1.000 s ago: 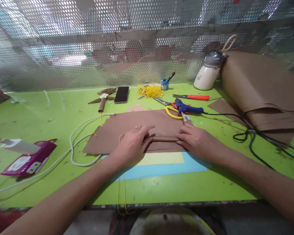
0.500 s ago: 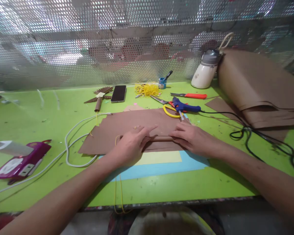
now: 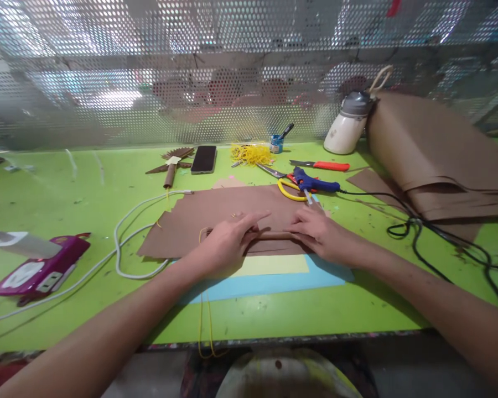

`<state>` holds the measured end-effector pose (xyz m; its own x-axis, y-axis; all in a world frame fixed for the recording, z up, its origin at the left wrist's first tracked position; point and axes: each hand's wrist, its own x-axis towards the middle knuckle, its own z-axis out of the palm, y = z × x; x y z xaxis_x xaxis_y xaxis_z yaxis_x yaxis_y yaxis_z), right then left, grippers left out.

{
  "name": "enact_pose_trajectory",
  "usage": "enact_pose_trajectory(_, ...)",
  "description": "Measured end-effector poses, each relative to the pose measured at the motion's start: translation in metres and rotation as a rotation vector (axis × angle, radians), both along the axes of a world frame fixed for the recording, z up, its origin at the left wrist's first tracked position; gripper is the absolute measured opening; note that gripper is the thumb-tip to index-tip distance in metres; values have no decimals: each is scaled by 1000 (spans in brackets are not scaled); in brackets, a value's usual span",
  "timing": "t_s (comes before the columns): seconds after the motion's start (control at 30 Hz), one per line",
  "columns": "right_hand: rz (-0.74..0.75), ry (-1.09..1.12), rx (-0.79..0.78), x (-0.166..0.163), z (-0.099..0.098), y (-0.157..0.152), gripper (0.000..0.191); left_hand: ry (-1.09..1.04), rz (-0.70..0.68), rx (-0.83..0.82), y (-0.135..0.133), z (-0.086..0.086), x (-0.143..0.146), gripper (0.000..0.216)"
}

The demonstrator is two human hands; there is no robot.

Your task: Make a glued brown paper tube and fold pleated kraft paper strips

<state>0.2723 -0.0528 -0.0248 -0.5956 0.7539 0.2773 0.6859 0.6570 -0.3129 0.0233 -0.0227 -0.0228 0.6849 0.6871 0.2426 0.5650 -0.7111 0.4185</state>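
Observation:
A thin rolled tube of brown paper [image 3: 274,235] lies crosswise on stacked brown paper sheets [image 3: 207,207]. My left hand [image 3: 229,241] is closed round the tube's left part, its index finger stretched out over the sheets. Thumb and fingers of my right hand [image 3: 318,233] pinch the right end of the tube. From the tube's left end a yellow string [image 3: 201,315] runs down past the table edge. Under the brown sheets, pale yellow paper [image 3: 274,266] and light blue paper [image 3: 249,288] stick out towards me.
Beyond the sheets lie a blue glue gun [image 3: 315,182], scissors [image 3: 288,190], a red-handled cutter [image 3: 331,166], yellow shreds [image 3: 249,153] and a phone [image 3: 204,159]. A paper figure [image 3: 171,172] is left of it. A bottle [image 3: 348,124] stands by a big paper roll [image 3: 440,143]; a purple power strip [image 3: 41,271] is at left.
Both hands stay on the brown paper tube in nearly the same place. The whole view has shifted slightly.

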Motion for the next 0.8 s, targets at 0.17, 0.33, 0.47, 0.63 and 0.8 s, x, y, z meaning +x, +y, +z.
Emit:
enact_pose_trajectory(0.17,-64,122,54,3,-9,-3,21,-17,-9,-12,0,1,0,42)
enact_pose_trajectory(0.33,-61,102,116,5,-9,-2,21,-23,46,-6,-2,1,1,50)
enact_pose_trajectory(0.47,-52,82,125,5,-9,-1,23,-47,69,43,-4,-1,1,55)
enact_pose_trajectory(0.63,-34,39,72,5,-8,-2,25,-24,46,29,-6,3,-4,52)
enact_pose_trajectory(0.8,-4,-3,35,7,-4,-3,26,8,50,5,-7,4,-6,58)
